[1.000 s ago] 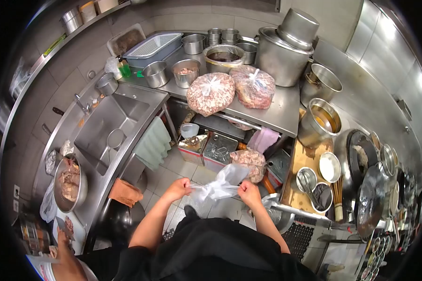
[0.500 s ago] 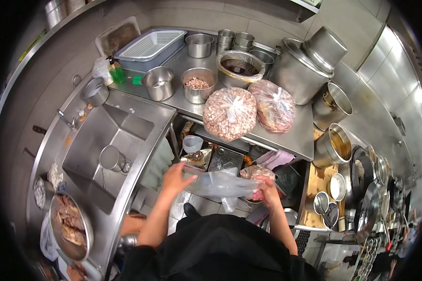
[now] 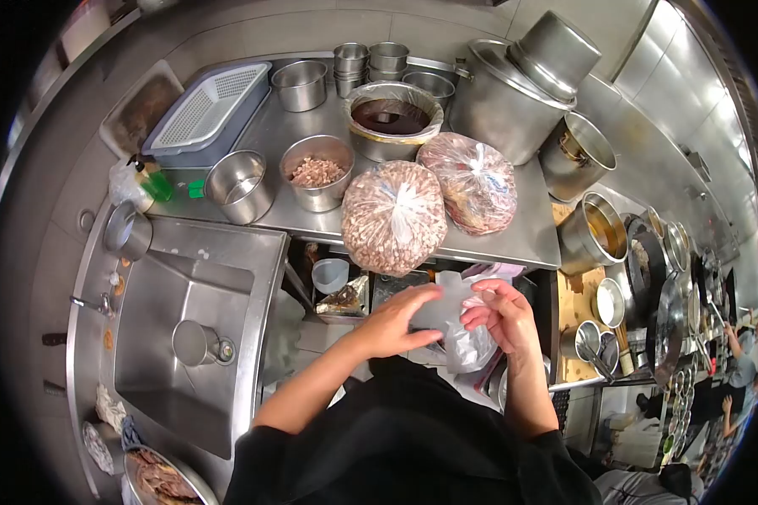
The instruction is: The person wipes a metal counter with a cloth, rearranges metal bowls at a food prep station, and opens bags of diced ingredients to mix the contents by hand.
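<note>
Between my hands, in front of the counter's edge, is a translucent plastic bag [image 3: 456, 313], whose whitish crumpled part hangs lower. My left hand [image 3: 396, 324] is at the bag's left side, thumb and fingers spread apart around its edge. On the other side, my right hand [image 3: 505, 316] has bent fingers, with the bag's film at the fingertips. Just beyond them on the counter sits a tied clear bag of diced pale-pink meat [image 3: 393, 220]. A second tied bag of reddish meat [image 3: 472, 181] rests against its right side.
A steel pot of meat pieces [image 3: 317, 172] and a lined pot of dark liquid [image 3: 392, 122] stand on the counter [image 3: 514, 244]. At left is a sink [image 3: 185, 295] with a steel pot inside. Pots and a wok line the right. People are at far right.
My hands have come closer together, the left moving right. The bag, earlier stretched sideways between them, is now bunched and hangs down. The view has shifted.
</note>
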### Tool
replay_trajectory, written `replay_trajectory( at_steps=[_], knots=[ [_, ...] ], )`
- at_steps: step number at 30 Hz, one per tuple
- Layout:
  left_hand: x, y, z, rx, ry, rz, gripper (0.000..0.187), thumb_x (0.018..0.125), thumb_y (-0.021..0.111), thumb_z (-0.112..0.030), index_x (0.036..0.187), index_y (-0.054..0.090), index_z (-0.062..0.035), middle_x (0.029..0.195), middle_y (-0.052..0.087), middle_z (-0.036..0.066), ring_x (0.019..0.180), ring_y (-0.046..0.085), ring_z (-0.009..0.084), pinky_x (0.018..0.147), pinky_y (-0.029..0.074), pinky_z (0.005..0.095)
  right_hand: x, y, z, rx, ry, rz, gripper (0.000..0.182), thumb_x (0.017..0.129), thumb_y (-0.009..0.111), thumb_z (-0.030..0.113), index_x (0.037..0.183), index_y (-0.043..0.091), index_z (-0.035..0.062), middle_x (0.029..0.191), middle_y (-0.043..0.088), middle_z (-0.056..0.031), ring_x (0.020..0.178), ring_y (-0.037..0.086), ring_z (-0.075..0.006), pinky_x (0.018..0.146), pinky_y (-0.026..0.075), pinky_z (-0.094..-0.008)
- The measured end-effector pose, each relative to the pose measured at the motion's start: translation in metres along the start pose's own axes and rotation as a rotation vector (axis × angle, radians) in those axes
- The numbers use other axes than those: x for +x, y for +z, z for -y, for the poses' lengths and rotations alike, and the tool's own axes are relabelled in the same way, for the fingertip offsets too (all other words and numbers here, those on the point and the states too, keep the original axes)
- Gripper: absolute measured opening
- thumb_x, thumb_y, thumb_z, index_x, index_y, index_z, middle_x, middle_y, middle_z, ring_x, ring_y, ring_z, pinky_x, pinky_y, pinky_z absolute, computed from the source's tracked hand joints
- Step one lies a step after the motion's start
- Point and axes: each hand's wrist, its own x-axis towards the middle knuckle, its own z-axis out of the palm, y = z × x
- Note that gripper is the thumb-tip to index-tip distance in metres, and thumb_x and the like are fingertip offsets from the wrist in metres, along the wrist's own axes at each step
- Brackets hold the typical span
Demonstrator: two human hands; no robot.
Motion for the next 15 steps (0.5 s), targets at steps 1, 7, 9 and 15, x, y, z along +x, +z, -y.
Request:
replay_trajectory(
  at_steps=[1,7,9,15],
  knots=[
    [0.012,-0.001,-0.002,-0.045,-0.034,0.062,0.043,0.087,0.071,-0.038,0.114,0.06,-0.0066,0.134,0.056,0.02,0.125,0.053,0.0356,0.105,0.041,0.0434,0.006,0.004,0.004,0.039,-0.003,0.078,0.025,0.099,0.05,0.009,0.118,0.057,-0.0043,0.099,0.07,-0.0251,0.079,0.073,-0.0336,0.067,0.061,-0.0407],
    [0.074,-0.045,0.021,0.12,-0.027,0.087,0.028,0.086,0.074,-0.027,0.093,0.066,-0.0009,0.091,0.063,0.012,0.085,0.061,0.0317,0.076,0.048,0.0395,0.071,-0.016,0.054,-0.213,-0.302,-0.124,0.018,0.099,0.057,0.014,0.106,0.06,-0.0014,0.081,0.07,-0.0152,0.062,0.067,-0.0232,0.059,0.054,-0.0322],
    [0.089,-0.074,0.022,-0.052,-0.028,-0.025,0.023,0.086,0.071,-0.021,0.094,0.066,-0.0008,0.093,0.064,0.012,0.087,0.064,0.0293,0.076,0.049,0.0374,0.098,-0.042,0.068,-0.362,-0.377,-0.133,0.014,0.098,0.057,0.012,0.102,0.061,-0.0007,0.076,0.066,-0.0091,0.062,0.062,-0.0175,0.061,0.049,-0.0282],
    [0.127,-0.137,0.002,-0.209,-0.063,0.235,0.016,0.087,0.071,-0.013,0.099,0.069,-0.0025,0.092,0.067,0.006,0.084,0.064,0.0151,0.076,0.049,0.0293,0.187,0.034,0.087,-0.559,-0.723,0.042,0.037,0.101,0.053,0.034,0.097,0.066,-0.0013,0.097,0.068,-0.0085,0.093,0.063,-0.0203,0.081,0.048,-0.037]
  ],
)
